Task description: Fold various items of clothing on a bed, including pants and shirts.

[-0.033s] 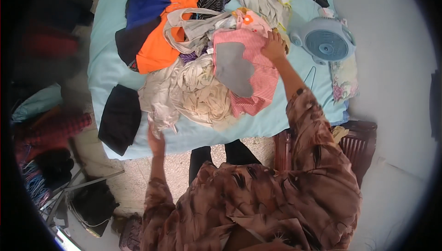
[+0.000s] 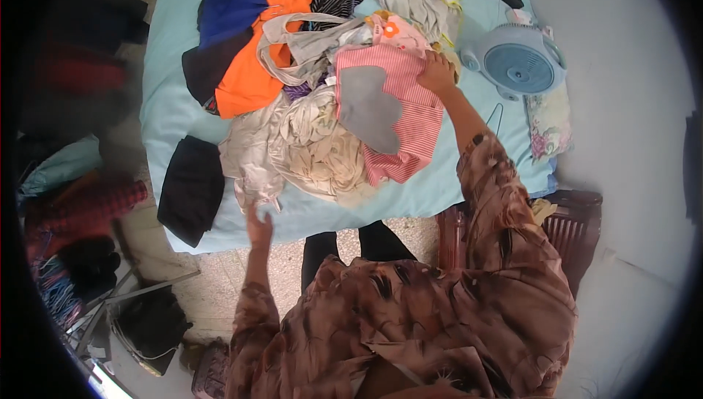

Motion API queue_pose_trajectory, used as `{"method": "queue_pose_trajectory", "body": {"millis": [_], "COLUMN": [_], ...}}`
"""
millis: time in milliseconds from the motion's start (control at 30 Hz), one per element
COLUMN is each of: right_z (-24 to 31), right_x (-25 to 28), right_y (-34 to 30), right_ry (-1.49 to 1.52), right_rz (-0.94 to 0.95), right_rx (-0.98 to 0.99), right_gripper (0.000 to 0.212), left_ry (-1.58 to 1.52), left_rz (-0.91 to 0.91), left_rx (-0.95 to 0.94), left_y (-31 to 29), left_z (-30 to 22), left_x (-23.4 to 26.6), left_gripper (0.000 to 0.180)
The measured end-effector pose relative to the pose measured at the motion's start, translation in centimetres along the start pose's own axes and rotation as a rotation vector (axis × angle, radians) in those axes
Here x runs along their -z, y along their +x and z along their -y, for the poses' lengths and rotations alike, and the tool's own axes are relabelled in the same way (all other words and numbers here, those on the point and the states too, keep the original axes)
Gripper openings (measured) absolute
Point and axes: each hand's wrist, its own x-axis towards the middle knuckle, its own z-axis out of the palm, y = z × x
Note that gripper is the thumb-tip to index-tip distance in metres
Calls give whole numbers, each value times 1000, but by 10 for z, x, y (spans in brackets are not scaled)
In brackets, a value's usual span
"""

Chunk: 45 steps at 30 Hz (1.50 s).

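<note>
A pink-red striped garment with a grey scalloped patch [image 2: 421, 124] lies spread over a heap of clothes on the bed. At its upper right corner my right hand [image 2: 438, 75] grips the cloth, fingers bent over the edge. My left hand [image 2: 258, 226] hovers at the bed's near edge, empty, with fingers apart. Just beyond it is the hem of a shiny cream garment [image 2: 253, 157]. Crumpled beige cloth [image 2: 326, 165] lies between that garment and the striped one. A folded black garment [image 2: 192, 190] rests to the left.
Orange [image 2: 253, 69], blue [image 2: 233, 7] and grey-strapped [image 2: 322, 36] clothes fill the far left and middle of the light blue bedsheet [image 2: 165, 91]. A grey-blue fan [image 2: 518, 66] stands at right, near a wire hanger [image 2: 499, 117]. A brown wooden chair [image 2: 575, 230] is beside the bed.
My left hand has drawn slightly right and back from the cream garment's hem, and its fingers have spread. My right hand stays on the striped garment.
</note>
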Motion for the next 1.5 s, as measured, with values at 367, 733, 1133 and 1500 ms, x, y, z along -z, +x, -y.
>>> {"method": "queue_pose_trajectory", "body": {"millis": [367,733,1133,1500], "right_z": [-30,-19,-12,-103], "right_x": [12,267,399,308], "right_y": [-25,-179,-284,-206], "right_ry": [486,727,828,1163], "right_rz": [285,188,585,394], "right_rx": [323,802,1186,-221], "right_gripper": [38,38,47,30], "left_ry": [-155,-713,-602,-461], "left_rz": [462,86,1586,1507], "left_rx": [-130,93,-425,-849], "left_y": [21,134,43,-23], "left_z": [-147,-234,-434,-420], "left_x": [-35,84,25,26], "left_gripper": [27,31,41,33]}}
